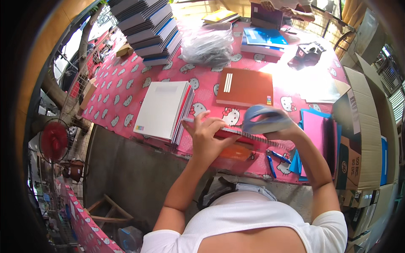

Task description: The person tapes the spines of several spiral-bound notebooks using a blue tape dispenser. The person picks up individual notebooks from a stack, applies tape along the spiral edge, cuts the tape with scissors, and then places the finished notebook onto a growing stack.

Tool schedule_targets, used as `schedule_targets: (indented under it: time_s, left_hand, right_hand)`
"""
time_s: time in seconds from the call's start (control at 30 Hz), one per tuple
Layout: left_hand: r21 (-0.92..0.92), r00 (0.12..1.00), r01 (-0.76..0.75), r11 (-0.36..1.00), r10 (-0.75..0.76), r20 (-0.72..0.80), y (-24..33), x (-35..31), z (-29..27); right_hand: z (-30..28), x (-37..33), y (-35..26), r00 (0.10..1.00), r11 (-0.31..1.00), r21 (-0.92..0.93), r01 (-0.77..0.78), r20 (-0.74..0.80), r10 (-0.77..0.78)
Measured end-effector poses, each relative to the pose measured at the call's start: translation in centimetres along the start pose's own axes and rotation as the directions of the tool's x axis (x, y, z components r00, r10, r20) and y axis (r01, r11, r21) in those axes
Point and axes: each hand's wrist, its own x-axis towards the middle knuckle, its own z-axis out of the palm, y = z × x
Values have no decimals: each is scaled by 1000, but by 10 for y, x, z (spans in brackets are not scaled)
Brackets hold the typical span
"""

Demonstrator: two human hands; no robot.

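My left hand [207, 135] grips the end of a spiral notebook [247, 135], which is held edge-on above the near side of the table. Its wire coil runs toward my right hand [282, 131]. That hand is closed on a blue-grey looped thing [266, 119], smeared by motion, over the coil; its exact kind is unclear. Below the notebook lies an orange item [237, 151], partly covered. Left of my left hand stands a stack of white-covered notebooks [162, 110]. A brown spiral notebook [245, 86] lies beyond both hands.
Blue-handled tools [276, 162] lie by the near edge, beside pink and blue notebooks [314, 137]. Cardboard boxes [363, 126] border the right side. A tall notebook stack [147, 31], a clear plastic bag [209, 45] and a black device [308, 54] stand farther back. Another person's hands [291, 12] hold a dark notebook.
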Motion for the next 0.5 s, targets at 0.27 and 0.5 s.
schedule_targets:
  time_s: [0.27,0.5]
  left_hand:
    - [-48,999,33,998,-32,19,-8,2,-13]
    - [-129,999,-43,991,39,-32,-32,12,-28]
  right_hand:
    - [31,14,9,836,839,-3,-544,79,543]
    - [57,8,41,834,835,7,-551,36,550]
